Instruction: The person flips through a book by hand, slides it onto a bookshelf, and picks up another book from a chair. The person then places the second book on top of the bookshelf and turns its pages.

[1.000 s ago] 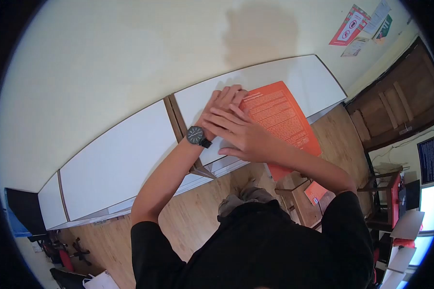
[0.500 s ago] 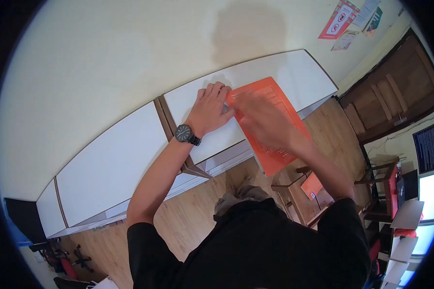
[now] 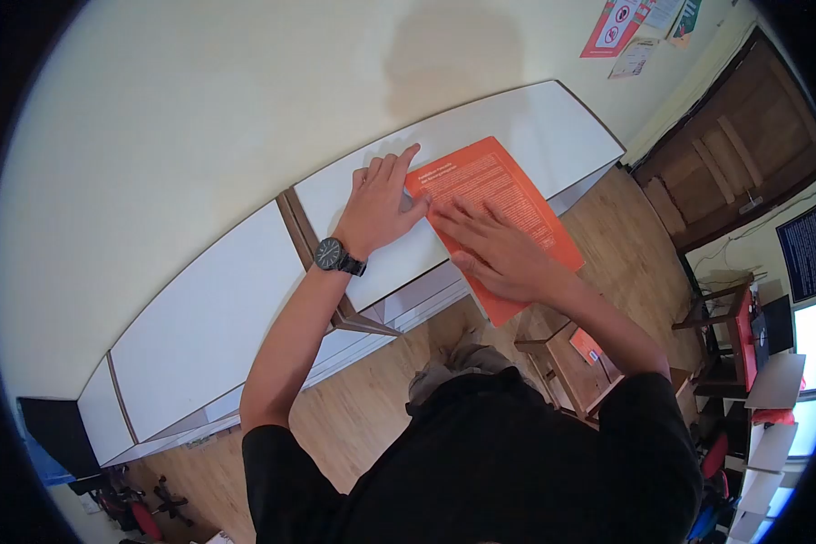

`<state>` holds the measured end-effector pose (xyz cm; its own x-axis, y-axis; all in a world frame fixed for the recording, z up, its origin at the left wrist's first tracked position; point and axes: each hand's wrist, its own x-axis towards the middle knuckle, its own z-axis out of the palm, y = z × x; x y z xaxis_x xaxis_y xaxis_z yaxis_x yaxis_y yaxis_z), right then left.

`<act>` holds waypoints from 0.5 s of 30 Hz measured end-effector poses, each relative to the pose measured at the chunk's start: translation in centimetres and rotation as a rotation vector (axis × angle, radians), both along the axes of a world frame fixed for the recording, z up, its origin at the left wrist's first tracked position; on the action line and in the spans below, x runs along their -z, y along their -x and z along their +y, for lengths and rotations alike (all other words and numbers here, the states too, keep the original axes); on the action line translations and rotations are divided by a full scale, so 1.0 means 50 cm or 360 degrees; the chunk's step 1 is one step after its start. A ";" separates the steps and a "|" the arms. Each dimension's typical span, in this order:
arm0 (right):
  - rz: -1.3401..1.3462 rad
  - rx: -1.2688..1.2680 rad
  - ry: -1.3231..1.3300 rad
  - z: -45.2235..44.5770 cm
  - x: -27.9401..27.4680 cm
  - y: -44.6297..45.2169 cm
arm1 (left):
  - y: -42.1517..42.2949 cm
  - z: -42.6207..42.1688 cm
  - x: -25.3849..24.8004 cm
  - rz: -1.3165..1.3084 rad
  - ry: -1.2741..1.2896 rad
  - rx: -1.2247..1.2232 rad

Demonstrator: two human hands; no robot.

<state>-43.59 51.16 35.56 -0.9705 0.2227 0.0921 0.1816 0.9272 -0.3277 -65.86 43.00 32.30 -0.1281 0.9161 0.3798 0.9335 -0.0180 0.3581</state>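
Note:
An orange book (image 3: 480,172) with printed text on its cover lies at an angle on the white cabinet top, its lower corner reaching past the front edge. My right hand (image 3: 503,258) rests flat on the cover, fingers spread and pointing toward the book's left edge. At that left edge is my left hand (image 3: 381,208), wearing a dark wristwatch (image 3: 330,255). Its index finger is stretched out and its thumb is apart, touching or nearly touching the book's edge. A small grey patch shows between thumb and index finger; I cannot tell what it is.
The white cabinet top (image 3: 208,299) runs along the wall, with a brown divider (image 3: 301,231) between sections. Below at the right, a wooden chair (image 3: 562,367) carries another orange book (image 3: 587,345). A brown door (image 3: 734,145) and wall papers (image 3: 621,27) stand beyond.
My right hand was blurred in motion near the book's upper left corner; now it lies still, lower on the cover. My left index finger has stretched out away from the other fingers.

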 end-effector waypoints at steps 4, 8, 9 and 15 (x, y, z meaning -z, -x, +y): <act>0.0006 0.0295 -0.0066 0.129 0.048 -0.042 | -0.001 -0.001 0.000 -0.0018 0.0022 -0.0003; 0.0220 0.0702 -0.0383 0.112 0.008 -0.075 | 0.000 0.001 -0.002 -0.0016 0.0063 -0.0020; 0.0259 0.0501 -0.0235 0.069 -0.006 -0.080 | 0.000 0.003 -0.003 -0.0024 0.0060 -0.0011; -0.0159 0.0044 -0.0119 -0.059 0.030 -0.126 | -0.007 0.002 -0.007 0.0012 0.0011 0.0002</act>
